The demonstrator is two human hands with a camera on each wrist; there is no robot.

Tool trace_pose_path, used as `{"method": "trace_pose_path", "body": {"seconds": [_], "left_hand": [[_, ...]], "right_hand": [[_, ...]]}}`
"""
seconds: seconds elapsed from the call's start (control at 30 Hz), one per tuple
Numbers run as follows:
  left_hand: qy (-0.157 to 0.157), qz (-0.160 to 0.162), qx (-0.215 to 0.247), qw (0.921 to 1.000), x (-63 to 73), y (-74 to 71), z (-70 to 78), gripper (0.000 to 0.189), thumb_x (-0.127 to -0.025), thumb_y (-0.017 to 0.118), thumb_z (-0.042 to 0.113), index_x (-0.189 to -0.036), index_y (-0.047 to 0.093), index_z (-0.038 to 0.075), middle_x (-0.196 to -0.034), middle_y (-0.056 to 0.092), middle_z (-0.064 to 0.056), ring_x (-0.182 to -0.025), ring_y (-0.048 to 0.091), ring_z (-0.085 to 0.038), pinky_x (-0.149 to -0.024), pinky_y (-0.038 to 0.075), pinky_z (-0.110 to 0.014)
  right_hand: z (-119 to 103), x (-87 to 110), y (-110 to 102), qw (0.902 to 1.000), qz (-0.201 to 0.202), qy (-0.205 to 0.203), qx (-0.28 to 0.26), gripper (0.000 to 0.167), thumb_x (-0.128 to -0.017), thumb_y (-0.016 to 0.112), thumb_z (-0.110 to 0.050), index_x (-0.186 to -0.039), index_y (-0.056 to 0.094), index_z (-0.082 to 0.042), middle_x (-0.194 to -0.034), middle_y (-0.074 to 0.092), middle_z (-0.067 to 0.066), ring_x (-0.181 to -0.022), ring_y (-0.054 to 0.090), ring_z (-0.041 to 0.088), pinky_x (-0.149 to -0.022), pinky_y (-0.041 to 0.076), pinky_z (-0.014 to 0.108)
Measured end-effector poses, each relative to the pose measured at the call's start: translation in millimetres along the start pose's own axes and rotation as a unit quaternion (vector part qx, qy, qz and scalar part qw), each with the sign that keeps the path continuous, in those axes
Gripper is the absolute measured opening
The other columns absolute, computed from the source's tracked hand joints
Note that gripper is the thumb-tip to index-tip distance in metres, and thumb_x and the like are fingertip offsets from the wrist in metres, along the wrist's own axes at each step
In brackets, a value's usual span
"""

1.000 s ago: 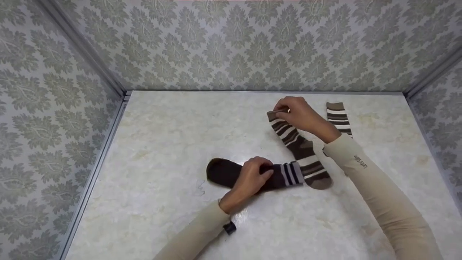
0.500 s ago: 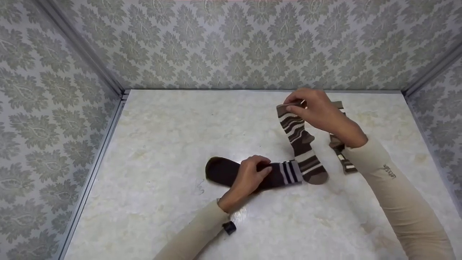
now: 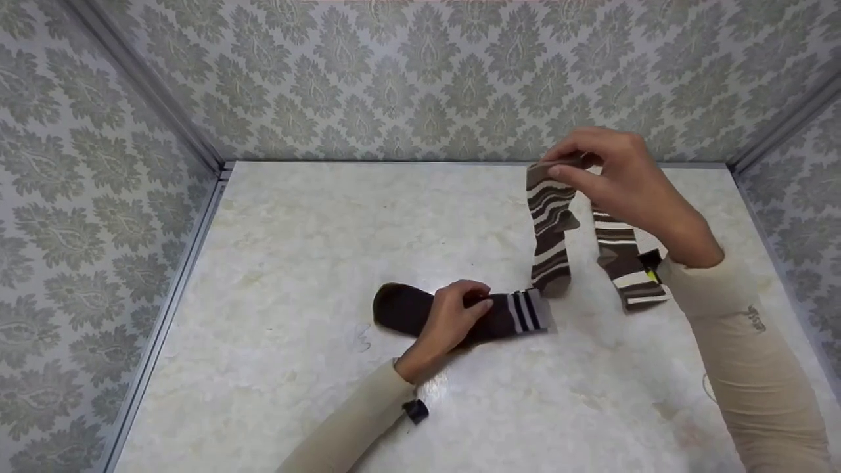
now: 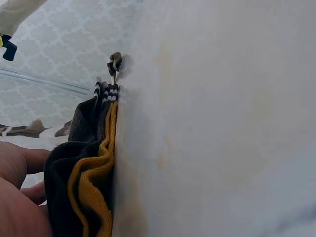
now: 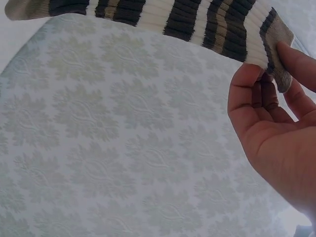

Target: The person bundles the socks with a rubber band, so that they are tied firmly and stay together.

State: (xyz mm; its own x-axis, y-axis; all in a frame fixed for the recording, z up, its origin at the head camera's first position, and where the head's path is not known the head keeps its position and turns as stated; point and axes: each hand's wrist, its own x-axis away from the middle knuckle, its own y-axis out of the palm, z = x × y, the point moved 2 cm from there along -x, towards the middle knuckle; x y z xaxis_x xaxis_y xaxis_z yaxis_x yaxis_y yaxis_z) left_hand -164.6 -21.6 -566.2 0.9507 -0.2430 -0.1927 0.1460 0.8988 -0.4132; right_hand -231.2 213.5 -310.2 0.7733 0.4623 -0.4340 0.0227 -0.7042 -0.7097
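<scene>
My right hand (image 3: 621, 174) pinches a brown, cream and dark striped sock (image 3: 550, 246) by its tan cuff, between thumb and fingers. The sock hangs down, its toe overlapping the grey-striped cuff of a dark sock (image 3: 401, 312) in the head view. In the right wrist view, the striped sock (image 5: 182, 19) stretches across the top from the fingers. My left hand (image 3: 453, 315) is on the middle of the dark sock, fingers curled at its gathered fabric and hiding part of it. Wavy dark and mustard layers (image 4: 91, 185) show beside the hand in the left wrist view.
A second striped sock (image 3: 621, 259) lies on the right of the marbled white table (image 3: 295, 223), partly behind my right hand and wrist. Patterned walls (image 3: 394, 79) stand along the table's back and sides.
My right hand has lifted the striped sock up and to the right, drawing its toe up from the table beside the dark sock. The second striped sock shows more. My left hand stays put.
</scene>
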Motion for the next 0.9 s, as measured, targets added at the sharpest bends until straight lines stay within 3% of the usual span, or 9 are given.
{"method": "trace_pose_path", "body": {"seconds": [0.27, 0.5, 0.63, 0.77, 0.9], "left_hand": [[-0.036, 0.002, 0.009, 0.9993, -0.4, -2.7, 9.2, 0.02, -0.099, 0.082, 0.007, -0.118, 0.081, 0.0, -0.115, 0.081, -0.009, -0.111, 0.076, -0.024, -0.1, 0.059, -0.037], [-0.039, 0.008, 0.015, 0.9991, -0.5, -4.1, 8.1, 0.02, -0.1, 0.082, 0.01, -0.117, 0.082, 0.0, -0.114, 0.082, -0.008, -0.112, 0.076, -0.024, -0.1, 0.058, -0.038], [-0.048, 0.023, 0.016, 0.9984, -1.5, -4.9, 6.4, 0.015, -0.098, 0.083, 0.01, -0.11, 0.081, 0.002, -0.105, 0.081, -0.006, -0.101, 0.075, -0.02, -0.093, 0.058, -0.034], [-0.072, 0.052, 0.076, 0.9932, -1.7, -6.1, 3.9, 0.027, -0.096, 0.085, 0.008, -0.115, 0.069, -0.002, -0.102, 0.077, -0.01, -0.095, 0.074, -0.02, -0.089, 0.058, -0.031], [-0.102, 0.076, 0.165, 0.9781, -1.7, -9.1, 2.8, 0.058, -0.098, 0.084, 0.008, -0.145, 0.053, -0.004, -0.117, 0.075, -0.016, -0.107, 0.076, -0.025, -0.095, 0.06, -0.034]], "right_hand": [[-20.7, -2.3, -15.0, 0.999, 0.04, -0.016, -0.007, 0.016, -0.101, 0.078, -0.001, -0.117, 0.082, -0.001, -0.11, 0.076, 0.001, -0.091, 0.067, 0.008, -0.084, 0.051, 0.018], [-28.8, -3.3, -7.2, 0.9977, 0.039, -0.043, -0.035, 0.014, -0.101, 0.078, 0.002, -0.114, 0.081, 0.002, -0.107, 0.077, 0.01, -0.09, 0.068, 0.01, -0.083, 0.053, 0.018], [-37.1, -3.1, -2.5, 0.9953, 0.041, -0.056, -0.069, 0.015, -0.099, 0.079, 0.005, -0.113, 0.082, 0.0, -0.106, 0.077, 0.008, -0.09, 0.069, 0.013, -0.084, 0.056, 0.019], [-47.3, -2.2, -2.2, 0.9923, 0.038, -0.072, -0.093, 0.016, -0.097, 0.079, 0.007, -0.113, 0.082, 0.001, -0.105, 0.077, 0.005, -0.09, 0.07, 0.015, -0.085, 0.058, 0.021], [-55.4, -0.9, -3.9, 0.9885, 0.041, -0.082, -0.121, 0.017, -0.096, 0.079, 0.01, -0.112, 0.081, 0.003, -0.105, 0.077, 0.008, -0.091, 0.071, 0.016, -0.084, 0.06, 0.023]]}}
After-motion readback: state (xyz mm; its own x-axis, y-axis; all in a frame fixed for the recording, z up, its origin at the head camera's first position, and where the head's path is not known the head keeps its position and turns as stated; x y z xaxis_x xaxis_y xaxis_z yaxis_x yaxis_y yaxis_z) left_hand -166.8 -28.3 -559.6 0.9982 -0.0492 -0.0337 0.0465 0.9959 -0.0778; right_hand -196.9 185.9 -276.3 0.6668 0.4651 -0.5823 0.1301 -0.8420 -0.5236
